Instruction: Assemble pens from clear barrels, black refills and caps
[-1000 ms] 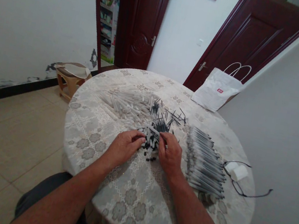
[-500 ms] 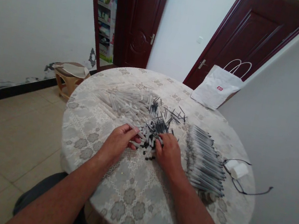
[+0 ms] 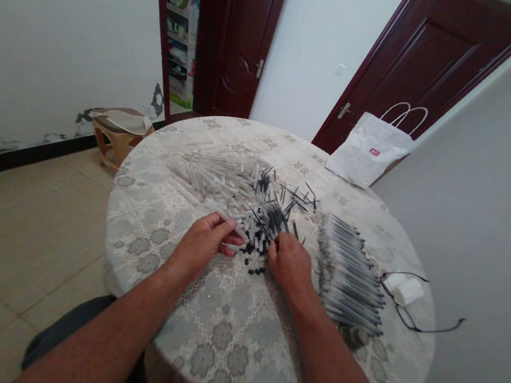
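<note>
My left hand [image 3: 206, 239] is closed, thumb against fingers, on a whitish pen barrel [image 3: 238, 232] whose end sticks out to the right. My right hand [image 3: 291, 261] is curled with its fingertips together at the near edge of a bundle of black pen refills [image 3: 274, 217]; what it pinches, if anything, is hidden. Between the hands lie small white and black pen parts [image 3: 257, 241]. Beyond my left hand spreads a heap of translucent white pen barrels [image 3: 219, 174]. To the right of my right hand is a long row of pens [image 3: 353, 276] laid side by side.
A round table with a flowered cloth [image 3: 221, 336] bears everything. Eyeglasses [image 3: 433, 329] and a small white object [image 3: 409, 292] lie at the right edge. A white paper bag [image 3: 373, 149] stands at the back right. A stool [image 3: 121, 130] is at the left wall.
My right hand has moved slightly right, away from the small parts. My left hand stays almost in place with the barrel.
</note>
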Demonstrator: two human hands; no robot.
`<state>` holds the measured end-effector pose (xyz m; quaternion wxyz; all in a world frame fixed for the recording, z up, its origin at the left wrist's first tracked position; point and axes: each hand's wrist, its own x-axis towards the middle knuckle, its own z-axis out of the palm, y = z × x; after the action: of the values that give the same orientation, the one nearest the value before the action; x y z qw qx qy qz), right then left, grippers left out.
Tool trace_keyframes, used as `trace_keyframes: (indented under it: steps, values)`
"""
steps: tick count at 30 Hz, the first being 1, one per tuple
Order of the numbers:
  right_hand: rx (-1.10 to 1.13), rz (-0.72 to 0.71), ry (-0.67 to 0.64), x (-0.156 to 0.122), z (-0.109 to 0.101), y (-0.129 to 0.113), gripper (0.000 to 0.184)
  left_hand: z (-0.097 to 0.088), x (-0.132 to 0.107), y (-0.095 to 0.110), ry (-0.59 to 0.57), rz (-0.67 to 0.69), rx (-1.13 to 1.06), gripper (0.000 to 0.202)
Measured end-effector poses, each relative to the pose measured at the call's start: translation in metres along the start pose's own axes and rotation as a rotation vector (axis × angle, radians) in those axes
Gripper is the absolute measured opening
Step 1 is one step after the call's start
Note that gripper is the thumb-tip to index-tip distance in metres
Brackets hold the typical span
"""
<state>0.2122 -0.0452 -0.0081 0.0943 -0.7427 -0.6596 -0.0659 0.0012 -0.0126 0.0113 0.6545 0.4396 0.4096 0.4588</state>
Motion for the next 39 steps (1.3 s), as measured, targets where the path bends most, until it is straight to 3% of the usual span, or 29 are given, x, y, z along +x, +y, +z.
trace_keyframes:
  steps: [6,9,13,24,39]
  values:
    - [0.116,0.005,0.130,-0.001,0.000,0.001,0.019,0.001,0.002,0.000,0.019,-0.041,-0.178,0.026]
    - [0.245,-0.085,0.160,-0.002,-0.002,0.001,0.022,-0.002,0.004,0.002,0.035,-0.026,-0.265,0.025]
    - [0.351,-0.253,0.098,-0.006,-0.004,-0.002,0.025,-0.008,0.006,0.006,0.072,0.022,-0.344,0.027]
    - [0.216,-0.333,-0.059,-0.006,-0.009,-0.005,0.023,-0.013,0.008,0.005,0.125,0.153,-0.321,0.030]
    - [0.211,-0.359,0.009,-0.004,-0.004,0.001,0.022,-0.012,0.010,0.005,0.152,0.157,-0.314,0.031]
